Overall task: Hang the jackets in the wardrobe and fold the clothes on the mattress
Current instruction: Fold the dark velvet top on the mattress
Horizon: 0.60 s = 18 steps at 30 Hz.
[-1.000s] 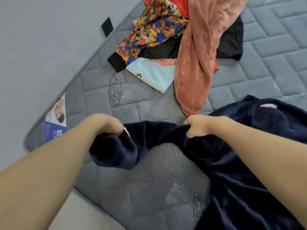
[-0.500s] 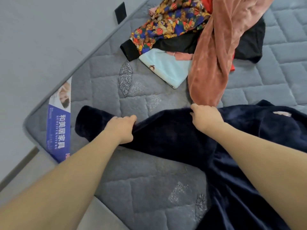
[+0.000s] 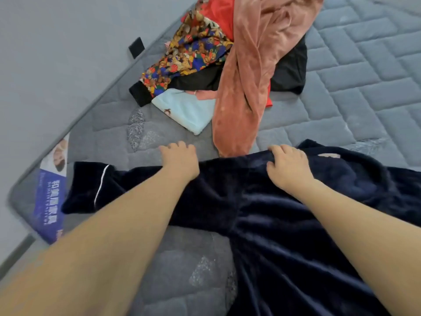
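Observation:
A navy plush garment (image 3: pixel 284 224) with white piping on its cuff lies across the grey quilted mattress (image 3: pixel 364 87). Its sleeve (image 3: pixel 109 190) is stretched flat toward the left corner. My left hand (image 3: pixel 180 160) rests at the sleeve's upper edge, with bent fingers reaching past it onto the mattress. Further right, my right hand (image 3: pixel 287 165) grips the bunched upper edge of the garment near its shoulder. A pile of unfolded clothes lies beyond: a salmon velvet piece (image 3: pixel 248 83), a colourful bear-print garment (image 3: pixel 191 58), black fabric (image 3: pixel 289 71), red fabric (image 3: pixel 218 17) and a pale blue cloth (image 3: pixel 184 110).
The mattress corner at the left carries a blue and white printed label (image 3: pixel 49 201). A small black tag (image 3: pixel 136 47) sits on the mattress edge. Grey floor (image 3: pixel 57 53) runs along the left side, close to the sleeve's cuff.
The sleeve has been pulled out to the left and laid flat. My left hand let go of it and slid right along its upper edge. My right hand kept its hold.

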Each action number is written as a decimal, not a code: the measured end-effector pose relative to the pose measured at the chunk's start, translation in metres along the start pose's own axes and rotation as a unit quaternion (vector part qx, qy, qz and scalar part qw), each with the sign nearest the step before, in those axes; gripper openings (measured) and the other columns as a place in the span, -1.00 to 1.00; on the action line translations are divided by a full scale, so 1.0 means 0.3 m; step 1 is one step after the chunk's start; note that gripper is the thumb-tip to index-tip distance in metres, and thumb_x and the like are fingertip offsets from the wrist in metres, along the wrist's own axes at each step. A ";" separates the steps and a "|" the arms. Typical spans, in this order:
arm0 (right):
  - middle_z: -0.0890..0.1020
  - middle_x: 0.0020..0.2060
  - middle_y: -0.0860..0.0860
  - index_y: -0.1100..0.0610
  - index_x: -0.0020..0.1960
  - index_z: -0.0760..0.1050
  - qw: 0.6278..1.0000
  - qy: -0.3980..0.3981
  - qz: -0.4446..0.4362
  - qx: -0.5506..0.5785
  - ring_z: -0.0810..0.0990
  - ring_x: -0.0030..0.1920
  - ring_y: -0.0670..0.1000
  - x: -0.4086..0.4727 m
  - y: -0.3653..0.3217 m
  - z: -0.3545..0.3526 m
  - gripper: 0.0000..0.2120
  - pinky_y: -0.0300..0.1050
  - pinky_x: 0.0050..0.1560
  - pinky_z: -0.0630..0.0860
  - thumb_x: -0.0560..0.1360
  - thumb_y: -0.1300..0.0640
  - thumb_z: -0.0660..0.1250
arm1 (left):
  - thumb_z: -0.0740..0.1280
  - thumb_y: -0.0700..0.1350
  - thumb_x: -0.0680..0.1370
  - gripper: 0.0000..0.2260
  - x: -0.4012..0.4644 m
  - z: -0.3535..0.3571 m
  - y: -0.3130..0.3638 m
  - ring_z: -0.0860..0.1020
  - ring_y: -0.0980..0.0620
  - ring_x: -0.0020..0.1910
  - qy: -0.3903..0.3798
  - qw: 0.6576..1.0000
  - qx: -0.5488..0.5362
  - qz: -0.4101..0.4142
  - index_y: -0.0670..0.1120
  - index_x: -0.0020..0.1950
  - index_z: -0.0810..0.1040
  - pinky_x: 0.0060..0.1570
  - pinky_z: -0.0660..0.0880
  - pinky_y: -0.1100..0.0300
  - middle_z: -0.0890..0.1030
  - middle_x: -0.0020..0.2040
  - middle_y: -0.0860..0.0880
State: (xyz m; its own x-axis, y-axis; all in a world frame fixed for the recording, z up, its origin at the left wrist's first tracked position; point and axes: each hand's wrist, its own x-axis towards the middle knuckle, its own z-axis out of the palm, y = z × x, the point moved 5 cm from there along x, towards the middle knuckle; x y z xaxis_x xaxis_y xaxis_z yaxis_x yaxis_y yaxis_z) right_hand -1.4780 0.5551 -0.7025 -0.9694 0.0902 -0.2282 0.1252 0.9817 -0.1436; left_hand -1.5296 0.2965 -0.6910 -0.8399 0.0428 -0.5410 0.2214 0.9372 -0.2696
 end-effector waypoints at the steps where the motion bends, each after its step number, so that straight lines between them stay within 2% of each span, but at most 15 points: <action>1: 0.52 0.25 0.13 0.13 0.37 0.41 1.000 0.007 0.027 0.001 0.45 0.26 0.23 -0.025 0.114 -0.009 -0.57 0.12 0.29 0.32 0.51 0.09 0.23 | 0.20 -0.09 0.51 -0.54 -0.014 -0.014 0.155 0.33 -0.22 0.35 0.009 0.998 -0.040 0.043 -0.08 0.41 0.28 0.33 0.27 -0.22 0.34 0.37 -0.16; 4: 0.51 0.27 0.19 0.19 0.37 0.41 0.992 0.028 0.126 0.006 0.44 0.27 0.26 -0.114 0.481 -0.034 -0.55 0.13 0.28 0.33 0.49 0.13 0.26 | 0.25 -0.09 0.47 -0.43 -0.068 -0.090 0.578 0.24 -0.20 0.39 0.083 0.976 -0.121 0.158 -0.06 0.47 0.19 0.38 0.22 -0.17 0.22 0.45 -0.16; 6: 0.50 0.26 0.23 0.21 0.36 0.41 0.979 0.035 0.197 0.037 0.45 0.26 0.29 -0.176 0.713 -0.044 -0.57 0.15 0.28 0.37 0.49 0.17 0.24 | 0.27 -0.10 0.49 -0.33 -0.078 -0.144 0.808 0.08 -0.20 0.50 0.128 0.959 -0.133 0.216 -0.04 0.55 0.07 0.45 0.10 -0.22 0.05 0.55 -0.15; 7: 0.51 0.25 0.23 0.20 0.34 0.40 0.970 0.038 0.232 0.062 0.47 0.23 0.30 -0.205 0.820 -0.047 -0.60 0.16 0.25 0.40 0.51 0.18 0.22 | 0.28 -0.13 0.49 -0.27 -0.072 -0.166 0.906 -0.02 -0.19 0.53 0.126 0.955 -0.143 0.227 0.00 0.58 -0.01 0.46 0.04 -0.29 -0.04 0.58 -0.13; 8: 0.51 0.25 0.22 0.18 0.34 0.38 0.959 0.036 0.267 0.090 0.48 0.22 0.30 -0.229 0.921 -0.042 -0.62 0.15 0.22 0.42 0.53 0.18 0.18 | 0.27 -0.17 0.48 -0.21 -0.061 -0.173 0.990 -0.12 -0.19 0.56 0.096 0.956 -0.161 0.224 0.05 0.59 -0.11 0.44 -0.03 -0.38 -0.14 0.59 -0.10; 10: 0.46 0.35 0.18 0.14 0.44 0.30 0.944 0.020 0.306 0.123 0.45 0.29 0.28 -0.263 1.084 -0.020 -0.56 0.12 0.25 0.39 0.56 0.21 0.13 | 0.24 -0.31 0.43 -0.05 -0.029 -0.147 1.121 -0.31 -0.18 0.55 -0.012 0.965 -0.196 0.173 0.17 0.57 -0.32 0.34 -0.13 -0.53 -0.34 0.58 -0.03; 12: 0.40 0.43 0.13 0.10 0.51 0.25 0.950 -0.002 0.290 0.116 0.40 0.37 0.23 -0.263 1.187 0.007 -0.43 0.09 0.34 0.35 0.51 0.28 0.17 | 0.17 -0.40 0.31 0.07 -0.001 -0.098 1.204 -0.43 -0.22 0.51 -0.068 0.976 -0.170 0.118 0.20 0.50 -0.47 0.23 -0.19 -0.62 -0.48 0.53 -0.05; 14: 0.37 0.45 0.07 0.05 0.51 0.28 0.967 -0.059 0.225 0.102 0.37 0.40 0.18 -0.226 1.238 0.048 -0.35 0.04 0.39 0.31 0.42 0.27 0.20 | 0.13 -0.39 0.18 0.13 0.036 -0.064 1.251 -0.48 -0.26 0.47 -0.071 0.985 -0.141 0.077 0.18 0.46 -0.55 0.16 -0.20 -0.67 -0.54 0.49 -0.09; 16: 0.41 0.42 0.07 0.02 0.41 0.43 0.976 -0.107 0.151 0.113 0.37 0.39 0.20 -0.180 1.273 0.096 -0.35 0.04 0.43 0.27 0.31 0.13 0.17 | 0.16 -0.39 0.16 0.15 0.069 -0.054 1.280 -0.49 -0.26 0.46 -0.080 0.987 -0.135 0.045 0.18 0.43 -0.58 0.13 -0.20 -0.68 -0.56 0.47 -0.10; 18: 0.52 0.28 0.03 0.01 0.18 0.59 0.977 -0.123 0.095 0.147 0.45 0.31 0.19 -0.133 1.279 0.114 -0.45 0.05 0.37 0.34 0.22 0.04 0.17 | 0.14 -0.39 0.12 0.17 0.093 -0.051 1.297 -0.50 -0.25 0.46 -0.092 0.988 -0.125 0.022 0.19 0.42 -0.58 0.14 -0.19 -0.68 -0.57 0.47 -0.10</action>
State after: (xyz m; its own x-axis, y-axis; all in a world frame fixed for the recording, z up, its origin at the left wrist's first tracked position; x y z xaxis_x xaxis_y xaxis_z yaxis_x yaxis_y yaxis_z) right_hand -1.3840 0.9225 -0.7812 -0.8471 0.1886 -0.4969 0.3888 0.8573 -0.3374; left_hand -1.4746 0.6675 -0.7987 -0.7228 0.0434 -0.6897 0.1070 0.9930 -0.0496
